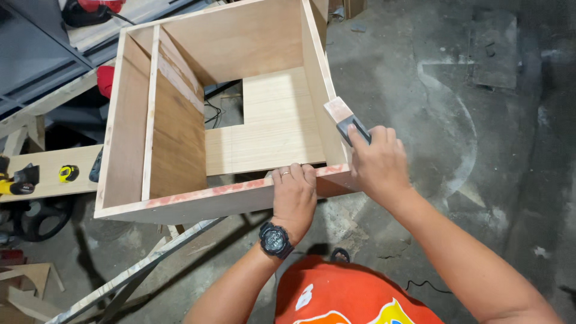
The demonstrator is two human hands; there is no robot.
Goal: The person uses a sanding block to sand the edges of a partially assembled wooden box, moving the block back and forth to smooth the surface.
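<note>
From the head view, the open-topped plywood box [216, 114] fills the upper left and centre of the frame, with its near edge [240, 189] smeared with reddish filler. My left hand [294, 195] lies at lower centre, fingers curled over that front rim and pressed together, holding the box steady; a black wristwatch [275, 239] sits on the wrist below it. My right hand [377, 162], just right of centre, is closed around the dark handle of a flat putty scraper [343, 117], whose pale blade touches the right-hand wall's top edge near the front corner. As I judge it, doing this well means keeping the blade low and flat on the thin edge, drawing it along in one even stroke so the filler stays in the ply seams, while the left hand keeps firm downward pressure. At far left a long timber board [48, 171] carries a yellow tape measure [68, 173]. Dusty concrete floor [480, 120] fills the right.
</note>
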